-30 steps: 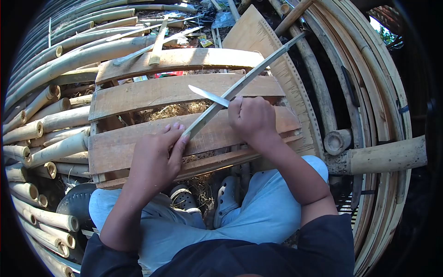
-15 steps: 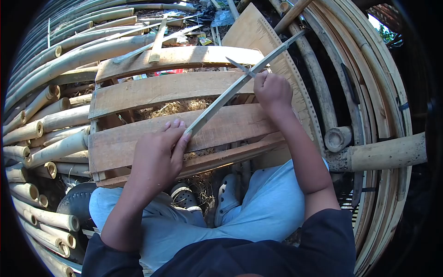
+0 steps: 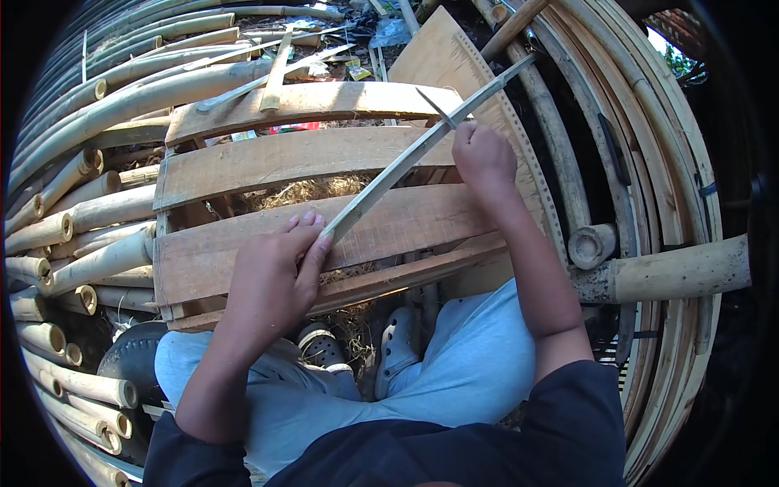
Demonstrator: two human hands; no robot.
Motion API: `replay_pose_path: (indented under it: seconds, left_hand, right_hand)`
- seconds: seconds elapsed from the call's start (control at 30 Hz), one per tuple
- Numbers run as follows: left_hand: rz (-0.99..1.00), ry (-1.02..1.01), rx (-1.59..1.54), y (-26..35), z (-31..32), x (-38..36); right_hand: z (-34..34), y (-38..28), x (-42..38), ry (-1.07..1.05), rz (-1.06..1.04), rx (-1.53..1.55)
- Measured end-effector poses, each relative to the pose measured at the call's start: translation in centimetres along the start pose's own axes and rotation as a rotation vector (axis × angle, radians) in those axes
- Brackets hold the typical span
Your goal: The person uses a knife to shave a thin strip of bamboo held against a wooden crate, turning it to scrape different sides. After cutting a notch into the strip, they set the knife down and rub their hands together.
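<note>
A long pale bamboo strip (image 3: 398,170) runs diagonally above the slatted wooden bench (image 3: 300,158), from lower left to upper right. My left hand (image 3: 280,264) is closed on its near end, thumb on top. My right hand (image 3: 484,158) is a fist round the handle of a knife (image 3: 438,109); the handle itself is hidden in the fist. The thin dark blade crosses the strip just left of that fist and points up and left. The strip's far end reaches over the perforated wooden board (image 3: 454,65).
Bamboo poles (image 3: 105,209) are stacked along the left. Long curved wooden slats (image 3: 661,154) line the right, beside a thick bamboo piece (image 3: 682,269). Loose strips (image 3: 278,73) lie across the bench's far edge. My legs and clogs (image 3: 398,345) are below the bench.
My right hand and the knife have moved slightly right and up along the strip. The left hand and the strip are nearly where they were.
</note>
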State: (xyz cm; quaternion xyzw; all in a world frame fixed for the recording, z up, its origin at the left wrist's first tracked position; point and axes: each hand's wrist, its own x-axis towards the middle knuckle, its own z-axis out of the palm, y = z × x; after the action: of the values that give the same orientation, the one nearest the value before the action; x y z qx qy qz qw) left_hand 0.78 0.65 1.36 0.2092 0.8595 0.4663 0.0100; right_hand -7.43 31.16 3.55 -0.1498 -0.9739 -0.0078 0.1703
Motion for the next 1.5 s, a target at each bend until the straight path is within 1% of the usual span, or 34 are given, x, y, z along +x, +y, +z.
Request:
replay_pose_path:
  seconds: [0.03, 0.1, 0.13, 0.2, 0.23, 0.27, 0.3, 0.33, 0.37, 0.43, 0.47, 0.5, 0.53, 0.57, 0.6, 0.67, 0.7, 0.77, 0.8, 0.87, 0.9, 0.97, 1.0, 1.07, 1.1, 1.17, 1.27, 1.3, 1.37, 1.47, 1.5]
  left_hand:
    - [0.001, 0.008, -0.005, -0.1, -0.1, 0.0]
    - [0.001, 0.001, -0.051, 0.0, -0.1, 0.2]
    - [0.008, -0.003, -0.049, 0.0, -0.1, 0.4]
    - [-0.016, -0.006, -0.049, 0.1, 0.0, 0.2]
    - [-0.019, -0.014, -0.047, 0.4, -0.2, 0.2]
    - [-0.105, -0.071, -0.065, 1.0, -0.7, 0.5]
    - [-0.190, -0.127, -0.083, 1.4, -0.9, 0.7]
    - [-0.185, -0.125, -0.084, 1.3, -1.0, 0.7]
    - [-0.165, -0.113, -0.090, 1.0, -1.0, 0.7]
    - [-0.138, -0.104, -0.097, 0.5, -0.5, 0.5]
    - [-0.057, -0.052, -0.066, 0.1, 0.0, 0.4]
    - [0.020, -0.006, -0.034, -0.1, 0.2, 0.3]
    - [0.019, -0.012, -0.030, 0.2, 0.1, 0.3]
    - [-0.050, -0.044, -0.061, 0.7, -0.2, 0.4]
    - [-0.117, -0.074, -0.091, 1.0, -0.4, 0.5]
    - [-0.086, -0.075, -0.089, 0.6, -0.2, 0.3]
    - [-0.057, -0.064, -0.091, 0.4, -0.1, 0.4]
    - [-0.056, -0.045, -0.078, 0.0, -0.1, 0.3]
    - [-0.057, -0.048, -0.065, 0.0, 0.0, 0.2]
    - [-0.049, -0.048, -0.054, 0.0, -0.1, 0.3]
    - [-0.043, -0.047, -0.054, 0.0, 0.0, 0.3]
    - [-0.036, -0.041, -0.054, 0.2, -0.1, 0.2]
    - [-0.044, -0.047, -0.065, 0.5, -0.2, 0.2]
    - [-0.049, -0.046, -0.077, 0.6, -0.4, 0.3]
    - [-0.039, -0.032, -0.079, 0.4, -0.4, 0.3]
    - [-0.027, -0.020, -0.081, 0.3, -0.1, 0.2]
    - [-0.011, -0.052, -0.029, 0.2, -0.1, 0.3]
    - [-0.024, -0.058, -0.046, 0.3, -0.1, 0.4]
    - [-0.035, -0.055, -0.059, 0.3, -0.3, 0.3]
    - [-0.065, -0.038, -0.065, 0.2, -0.2, 0.3]
    - [-0.052, -0.038, -0.061, 0.0, -0.3, 0.3]
  right_hand:
    - [0.2, -1.5, -2.2, 0.068, -0.145, 0.136]
    - [-1.5, -5.0, -6.8, -0.235, -0.261, 0.179]
    - [-1.5, -4.8, -6.5, -0.231, -0.254, 0.179]
    - [-1.4, -4.0, -5.7, -0.100, -0.271, 0.130]
    - [-0.6, -3.0, -3.7, -0.005, -0.149, 0.097]
    - [0.2, -2.5, -3.3, -0.005, -0.145, 0.099]
    - [-0.2, -2.8, -3.0, 0.043, -0.149, 0.126]
    - [-0.7, -3.2, -2.9, 0.094, -0.157, 0.150]
    - [-0.9, -4.1, -4.4, -0.043, -0.120, 0.128]
    - [-1.6, -6.3, -8.4, -0.182, -0.328, 0.276]
    - [-1.6, -6.1, -8.1, -0.173, -0.328, 0.278]
    - [-1.5, -5.7, -8.0, -0.172, -0.384, 0.304]
    - [-1.4, -5.2, -8.0, -0.177, -0.440, 0.330]
    - [-0.7, -4.6, -6.3, -0.062, -0.308, 0.237]
    - [-0.1, -3.4, -4.4, -0.063, -0.305, 0.240]
    - [0.3, -1.2, -1.6, 0.045, -0.131, 0.110]
    - [-0.2, -2.1, -2.4, 0.054, -0.137, 0.111]
    - [-1.6, -4.8, -5.8, -0.083, -0.179, 0.101]
    - [-2.0, -5.2, -6.9, -0.080, -0.180, 0.102]
    - [-2.2, -5.8, -8.1, -0.246, -0.347, 0.198]
    - [-1.3, -4.9, -6.9, -0.120, -0.308, 0.200]
    - [0.1, -2.4, -2.6, 0.013, -0.081, 0.079]
    - [-0.1, -2.1, -2.0, 0.015, -0.085, 0.082]
    - [-0.5, -1.8, -1.2, -0.023, 0.000, -0.002]
    - [-0.9, -3.2, -2.9, -0.023, -0.064, 0.038]
    - [-1.5, -5.6, -7.1, -0.149, -0.283, 0.193]
    - [-2.2, -5.6, -7.1, -0.193, -0.330, 0.215]
    - [-0.5, -4.1, -4.9, -0.091, -0.208, 0.158]
    - [0.4, -0.8, -0.6, 0.042, -0.080, 0.110]
    - [0.1, -2.3, -2.1, 0.030, -0.070, 0.126]
    - [-1.1, -3.9, -4.1, -0.064, -0.174, 0.141]
